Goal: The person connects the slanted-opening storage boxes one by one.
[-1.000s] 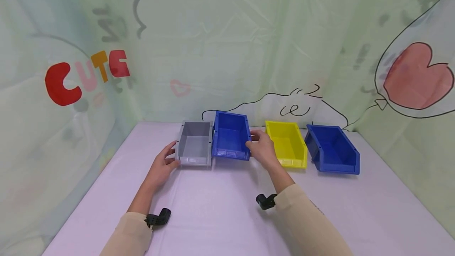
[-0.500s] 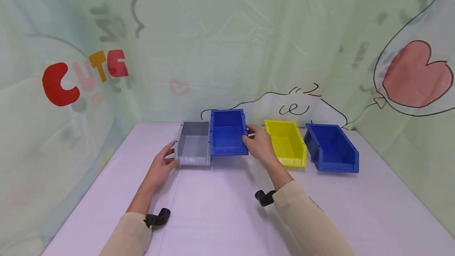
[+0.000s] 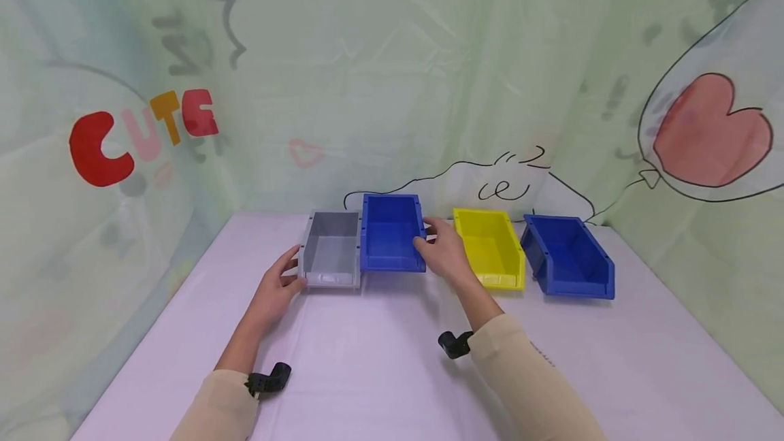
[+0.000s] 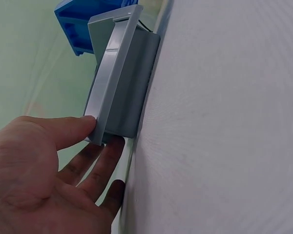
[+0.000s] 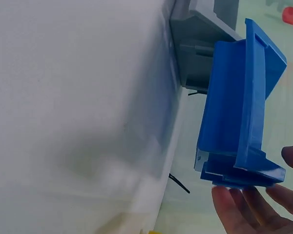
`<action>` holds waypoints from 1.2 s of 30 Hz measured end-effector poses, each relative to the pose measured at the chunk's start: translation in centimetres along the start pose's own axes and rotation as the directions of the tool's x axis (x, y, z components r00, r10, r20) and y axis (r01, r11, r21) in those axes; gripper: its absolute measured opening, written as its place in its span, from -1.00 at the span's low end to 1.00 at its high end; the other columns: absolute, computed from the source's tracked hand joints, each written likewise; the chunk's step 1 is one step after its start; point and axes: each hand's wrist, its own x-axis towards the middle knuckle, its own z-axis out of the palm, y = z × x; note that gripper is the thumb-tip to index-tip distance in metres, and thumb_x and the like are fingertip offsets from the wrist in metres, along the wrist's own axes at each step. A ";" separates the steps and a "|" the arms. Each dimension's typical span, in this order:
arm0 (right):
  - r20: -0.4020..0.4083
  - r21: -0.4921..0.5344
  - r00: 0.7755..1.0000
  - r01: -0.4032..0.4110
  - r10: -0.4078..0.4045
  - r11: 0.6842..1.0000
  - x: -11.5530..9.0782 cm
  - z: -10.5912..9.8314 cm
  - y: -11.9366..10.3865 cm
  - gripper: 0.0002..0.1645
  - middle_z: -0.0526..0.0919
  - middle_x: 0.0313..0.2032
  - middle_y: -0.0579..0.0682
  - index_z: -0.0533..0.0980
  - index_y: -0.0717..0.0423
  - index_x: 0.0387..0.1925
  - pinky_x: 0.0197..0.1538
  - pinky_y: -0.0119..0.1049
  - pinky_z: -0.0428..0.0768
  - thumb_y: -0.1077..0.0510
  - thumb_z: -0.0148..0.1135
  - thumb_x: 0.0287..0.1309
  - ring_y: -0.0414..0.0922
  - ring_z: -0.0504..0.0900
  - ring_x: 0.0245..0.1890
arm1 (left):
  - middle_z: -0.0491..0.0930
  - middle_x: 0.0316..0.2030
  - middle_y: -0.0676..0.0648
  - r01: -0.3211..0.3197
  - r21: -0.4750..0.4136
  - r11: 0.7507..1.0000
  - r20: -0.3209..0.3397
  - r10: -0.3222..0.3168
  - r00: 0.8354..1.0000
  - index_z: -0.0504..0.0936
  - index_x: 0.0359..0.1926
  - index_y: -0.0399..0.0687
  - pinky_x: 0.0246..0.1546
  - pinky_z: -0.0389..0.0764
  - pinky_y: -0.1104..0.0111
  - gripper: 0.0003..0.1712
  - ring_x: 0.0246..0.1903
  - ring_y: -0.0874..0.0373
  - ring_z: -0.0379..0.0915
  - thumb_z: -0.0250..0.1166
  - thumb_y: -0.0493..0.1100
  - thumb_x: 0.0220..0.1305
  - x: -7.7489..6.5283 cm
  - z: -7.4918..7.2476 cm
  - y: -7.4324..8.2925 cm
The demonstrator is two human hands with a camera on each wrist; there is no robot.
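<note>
left hand [image 3: 277, 288] has its fingers loosely spread, thumb and fingertips pinching the grey bin's [image 3: 331, 254] near-left corner. right hand [image 3: 446, 255] cups the blue bin's [image 3: 390, 237] right wall, which is lifted off the table [image 3: 380, 346] near its far edge; only the right wrist view shows the gap beneath.

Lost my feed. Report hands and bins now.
Left hand holds grey bin corner. Right hand grips blue bin, raised against it. Yellow bin close right.
</note>
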 end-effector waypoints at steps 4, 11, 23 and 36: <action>-0.040 -0.103 0.994 0.095 -0.099 0.990 -0.3 0.7 0.0 -0.27 0.42 0.40 0.28 0.25 0.18 0.53 0.36 0.12 0.54 0.09 0.19 0.42 0.21 0.48 0.33 | 0.27 0.48 -0.40 -0.007 0.007 1.000 0.005 0.007 1.000 0.09 0.64 0.05 0.29 0.55 -0.02 -0.17 0.29 -0.31 0.49 0.17 -0.37 0.47 0.0 0.0 -0.2; -0.040 -0.442 0.911 0.353 -0.411 0.825 -1.1 1.5 -1.4 -0.22 0.36 0.45 0.22 0.31 0.07 0.51 0.51 0.17 0.34 -0.03 0.29 0.36 0.21 0.33 0.46 | 0.24 0.50 -0.39 -0.015 0.043 0.999 0.008 0.014 1.000 0.06 0.65 0.06 0.31 0.54 -0.03 -0.17 0.30 -0.30 0.48 0.14 -0.36 0.49 0.0 0.1 0.1; 0.289 -0.449 0.869 0.493 -0.401 0.745 -0.8 3.8 -2.8 -0.14 0.10 0.61 0.12 0.15 -0.11 0.61 0.41 0.21 0.45 -0.14 0.24 0.42 0.28 0.32 0.49 | 0.24 0.49 -0.41 -0.015 0.040 0.999 0.012 0.015 1.000 0.05 0.65 0.04 0.31 0.55 -0.03 -0.17 0.31 -0.32 0.47 0.13 -0.37 0.49 -0.2 0.1 0.1; 0.353 -0.418 0.856 0.504 -0.376 0.756 -0.6 5.7 -3.0 -0.13 0.01 0.66 0.00 0.10 -0.07 0.63 0.32 0.05 0.59 -0.06 0.22 0.44 0.16 0.58 0.31 | 0.25 0.50 -0.40 -0.003 0.014 1.000 0.011 0.002 1.000 0.06 0.65 0.07 0.31 0.54 -0.04 -0.16 0.30 -0.30 0.49 0.14 -0.37 0.47 0.1 0.2 -0.4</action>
